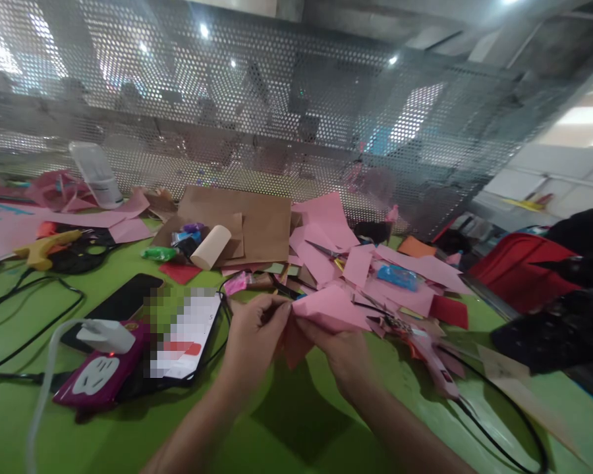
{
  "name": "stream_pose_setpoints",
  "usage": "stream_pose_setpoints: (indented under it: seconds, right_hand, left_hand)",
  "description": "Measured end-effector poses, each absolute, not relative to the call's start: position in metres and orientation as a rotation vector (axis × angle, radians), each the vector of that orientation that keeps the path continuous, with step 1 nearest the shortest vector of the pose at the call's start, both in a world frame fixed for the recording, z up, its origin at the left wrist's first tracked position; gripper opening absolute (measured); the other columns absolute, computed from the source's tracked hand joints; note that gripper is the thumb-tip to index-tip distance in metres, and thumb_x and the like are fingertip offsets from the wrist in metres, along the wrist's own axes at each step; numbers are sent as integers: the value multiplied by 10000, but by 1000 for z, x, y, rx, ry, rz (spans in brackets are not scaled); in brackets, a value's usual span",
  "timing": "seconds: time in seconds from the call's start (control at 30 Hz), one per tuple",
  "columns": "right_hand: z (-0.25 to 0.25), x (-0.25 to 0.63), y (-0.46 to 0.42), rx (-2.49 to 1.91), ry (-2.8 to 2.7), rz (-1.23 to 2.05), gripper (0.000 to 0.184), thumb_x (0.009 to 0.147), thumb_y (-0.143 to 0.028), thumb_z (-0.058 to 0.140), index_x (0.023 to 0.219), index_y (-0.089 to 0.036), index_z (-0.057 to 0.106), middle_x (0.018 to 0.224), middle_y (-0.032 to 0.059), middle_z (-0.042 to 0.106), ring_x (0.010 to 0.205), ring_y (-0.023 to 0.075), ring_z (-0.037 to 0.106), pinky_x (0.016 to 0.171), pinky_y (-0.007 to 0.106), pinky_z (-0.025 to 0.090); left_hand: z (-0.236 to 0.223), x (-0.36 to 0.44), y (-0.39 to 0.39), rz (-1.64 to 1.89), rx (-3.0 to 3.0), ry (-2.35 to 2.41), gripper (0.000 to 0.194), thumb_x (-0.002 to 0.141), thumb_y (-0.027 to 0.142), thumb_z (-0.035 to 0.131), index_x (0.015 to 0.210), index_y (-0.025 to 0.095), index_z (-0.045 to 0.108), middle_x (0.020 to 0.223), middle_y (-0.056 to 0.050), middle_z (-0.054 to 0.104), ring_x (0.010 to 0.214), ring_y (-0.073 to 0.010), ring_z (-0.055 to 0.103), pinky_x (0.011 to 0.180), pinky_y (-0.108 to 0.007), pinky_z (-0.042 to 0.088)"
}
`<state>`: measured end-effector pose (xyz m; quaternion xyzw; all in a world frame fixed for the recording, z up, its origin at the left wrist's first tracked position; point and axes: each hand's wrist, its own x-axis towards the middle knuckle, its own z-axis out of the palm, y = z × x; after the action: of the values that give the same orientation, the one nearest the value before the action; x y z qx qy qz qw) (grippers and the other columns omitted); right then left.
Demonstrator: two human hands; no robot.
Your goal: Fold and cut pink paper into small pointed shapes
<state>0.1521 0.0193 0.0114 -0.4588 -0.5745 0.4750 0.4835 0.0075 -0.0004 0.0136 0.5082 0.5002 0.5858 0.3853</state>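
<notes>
Between my two hands, raised over the green table (296, 434), is a piece of folded pink paper (331, 307). My left hand (257, 332) pinches its left edge between thumb and fingers. On the other side, my right hand (343, 355) grips the lower edge, the thumb on the near face and the fingers partly hidden behind it. A darker pink flap (295, 342) hangs down between the hands. To the right of my right hand lies a pink hot glue gun (432, 362) with a black cord.
A lit phone (190, 336), a dark phone (123, 303) and a purple power strip (101, 382) lie left. Pink paper scraps, scissors (326, 250) and brown cardboard (257, 220) are behind. A yellow glue gun (44, 250) lies far left, before a perforated metal screen (257, 99).
</notes>
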Motion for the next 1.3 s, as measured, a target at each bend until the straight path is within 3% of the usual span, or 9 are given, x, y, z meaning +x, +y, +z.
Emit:
stream_pose_setpoints:
  seconds: [0.4,0.7,0.83,1.07,1.3]
  right_hand:
    - [13,152,17,-1023,-1390,1283,243,713,-391,797,930,-282,808,1021,33,780,1037,287,679,966,434,491]
    - [11,152,16,-1066,-1427,1250,144,693,-305,775,818,-249,820,725,11,764,694,235,682,724,374,547]
    - [12,151,16,-1047,-1506,1267,152,771,-344,708,805,-243,817,626,10,735,641,232,668,713,375,542]
    - [7,154,18,-1142,-1398,1185,259,692,-397,788,911,-261,809,1008,27,778,1014,296,669,928,427,499]
    - [11,154,15,-1139,-1263,1270,205,702,-416,808,896,-352,791,1011,-8,775,1010,290,677,910,429,519]
  left_hand:
    - [12,5,0,1449,1153,1173,204,842,322,617,886,157,727,851,-55,742,833,-203,651,756,-292,488]
    - [14,5,0,1462,1142,1189,205,824,318,631,888,166,752,850,-57,759,836,-211,680,765,-303,508]
    - [13,6,1,1459,1137,1178,215,818,305,638,934,172,762,921,-68,768,901,-219,684,828,-320,509]
    - [9,8,3,1465,1117,1134,240,770,247,681,988,169,746,1000,-90,761,935,-228,684,862,-353,517]
    - [8,7,4,1474,1081,1172,212,767,234,683,956,192,768,958,-60,772,908,-214,691,846,-334,520]
